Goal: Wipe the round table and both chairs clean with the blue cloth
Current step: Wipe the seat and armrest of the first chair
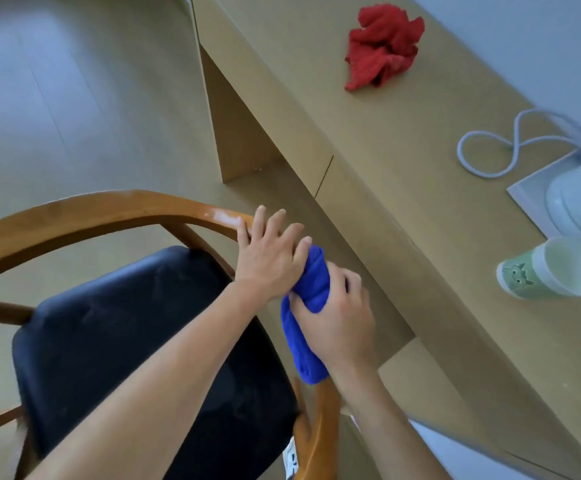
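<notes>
**Two hands on one chair, cloth bunched at the armrest**

Two pieces of furniture fill the view. Largest is the long pale-wood tabletop [403, 161], running from twelve o'clock down to four o'clock. Next is the curved-wood chair with a black padded seat [136, 341], at seven to nine o'clock; its bent rail [85, 213] arcs from nine o'clock to the centre. No round table shows.

Right hand [337, 323]: fingers curled tight round the rolled blue cloth [306, 306], just right of centre. The cloth's long axis runs roughly twelve to six, its lower end hanging over the near armrest [320, 427]. Left hand [268, 251]: fingers spread and straight, laid on the rail's end, touching the cloth's upper end.

My guess is that the cloth is being bunched up for wiping. The rail lies at ten o'clock from the cloth, with free run leftward; the tabletop's front edge crowds the right.

Smaller: a crumpled red cloth [382, 46], a white cable [510, 147], a green paper cup [552, 268].
</notes>
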{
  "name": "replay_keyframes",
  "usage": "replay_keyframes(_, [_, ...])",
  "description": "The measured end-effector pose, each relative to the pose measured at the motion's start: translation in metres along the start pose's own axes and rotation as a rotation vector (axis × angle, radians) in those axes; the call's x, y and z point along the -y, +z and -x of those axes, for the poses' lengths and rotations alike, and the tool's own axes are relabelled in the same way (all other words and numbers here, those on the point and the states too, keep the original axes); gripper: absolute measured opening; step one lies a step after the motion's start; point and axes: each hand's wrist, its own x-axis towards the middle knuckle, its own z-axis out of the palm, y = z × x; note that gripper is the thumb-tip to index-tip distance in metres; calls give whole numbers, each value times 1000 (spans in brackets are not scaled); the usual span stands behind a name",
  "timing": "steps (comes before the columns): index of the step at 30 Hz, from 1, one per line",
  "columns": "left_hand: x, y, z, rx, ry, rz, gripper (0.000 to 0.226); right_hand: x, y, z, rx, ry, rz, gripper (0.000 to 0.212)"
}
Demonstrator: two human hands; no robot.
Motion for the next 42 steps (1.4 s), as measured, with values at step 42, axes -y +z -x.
replay_keyframes(42, [-16, 15, 166, 307, 565, -475, 55, 27, 20, 244, 127, 492, 295, 76])
